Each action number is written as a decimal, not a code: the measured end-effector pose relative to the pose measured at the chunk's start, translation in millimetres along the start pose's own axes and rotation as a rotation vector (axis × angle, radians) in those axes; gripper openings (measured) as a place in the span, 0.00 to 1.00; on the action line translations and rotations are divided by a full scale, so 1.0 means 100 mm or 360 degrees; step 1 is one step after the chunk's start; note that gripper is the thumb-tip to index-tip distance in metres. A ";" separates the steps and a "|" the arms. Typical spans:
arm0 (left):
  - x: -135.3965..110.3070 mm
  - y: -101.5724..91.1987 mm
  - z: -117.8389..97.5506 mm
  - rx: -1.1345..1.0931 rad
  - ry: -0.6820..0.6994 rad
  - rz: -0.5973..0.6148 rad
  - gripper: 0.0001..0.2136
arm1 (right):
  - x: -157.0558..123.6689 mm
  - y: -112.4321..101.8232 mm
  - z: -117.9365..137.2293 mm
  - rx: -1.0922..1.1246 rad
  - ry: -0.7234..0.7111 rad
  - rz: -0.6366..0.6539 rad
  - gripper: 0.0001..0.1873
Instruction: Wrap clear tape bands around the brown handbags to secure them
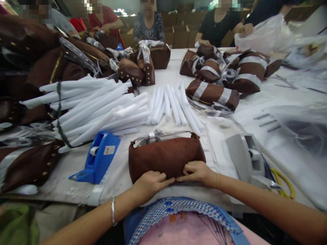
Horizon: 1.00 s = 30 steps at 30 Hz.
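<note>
A brown leather handbag [163, 154] lies in front of me on the table, its strap and a wrapped handle along the far side. My left hand [150, 185] grips its near lower edge, fingers curled and the index finger pointing inward. Close beside it, my right hand [198, 173] pinches the same edge, and the fingertips of both hands almost meet. What lies under my fingers is hidden. A blue tape dispenser [102, 156] stands to the left of the bag, and a grey tape dispenser [246, 156] to its right.
White rolled paper sticks [102, 109] lie beyond the bag, some tied with a dark green band. Brown bags [43, 61] are piled at left; wrapped bags [245, 71] lie at back right. Clear plastic sheets [288, 129] cover the right. Several people work across the table.
</note>
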<state>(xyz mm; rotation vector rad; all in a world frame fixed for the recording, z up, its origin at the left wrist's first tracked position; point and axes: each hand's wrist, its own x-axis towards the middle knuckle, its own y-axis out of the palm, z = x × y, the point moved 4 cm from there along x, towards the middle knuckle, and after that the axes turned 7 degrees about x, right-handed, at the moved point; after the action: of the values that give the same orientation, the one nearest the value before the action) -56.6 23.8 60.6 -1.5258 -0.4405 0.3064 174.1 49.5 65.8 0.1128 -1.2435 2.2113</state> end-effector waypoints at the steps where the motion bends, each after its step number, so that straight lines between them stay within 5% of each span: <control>1: -0.01 0.02 -0.02 0.0014 -0.0004 -0.0033 0.21 | -0.03 0.04 -0.01 -0.0025 -0.0004 -0.0033 0.16; 7: 0.01 -0.01 0.08 -0.0122 -0.0037 -0.0009 0.24 | 0.01 0.02 0.03 -0.0053 0.0023 -0.0015 0.18; 12: 0.01 -0.08 0.18 -0.0246 -0.0075 0.0005 0.29 | 0.23 -0.24 0.46 0.0239 0.0143 0.0103 0.16; 14: 0.02 -0.09 0.19 -0.0318 -0.0100 0.0027 0.29 | 0.29 -0.28 0.56 0.0627 0.0286 0.0016 0.14; 17: 0.05 -0.11 0.21 -0.0451 -0.0104 0.0115 0.29 | 0.29 -0.20 0.39 0.0966 0.0742 -0.0234 0.22; 20: 0.08 -0.14 0.24 -0.0520 -0.0081 0.0165 0.29 | 0.27 -0.11 0.20 0.0898 0.0946 -0.0366 0.29; 25: 0.09 -0.14 0.29 -0.0587 -0.0116 0.0129 0.28 | 0.32 -0.20 0.41 0.0550 0.0558 -0.0449 0.26; 30: 0.09 -0.08 0.30 -0.0548 -0.0126 0.0115 0.25 | 0.27 0.05 0.26 0.0225 0.0635 -0.0495 0.32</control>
<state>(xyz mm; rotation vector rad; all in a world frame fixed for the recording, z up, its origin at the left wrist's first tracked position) -62.9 54.5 69.1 -1.8733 -0.5210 0.3617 143.8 39.4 85.8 -0.0736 -0.7931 1.9282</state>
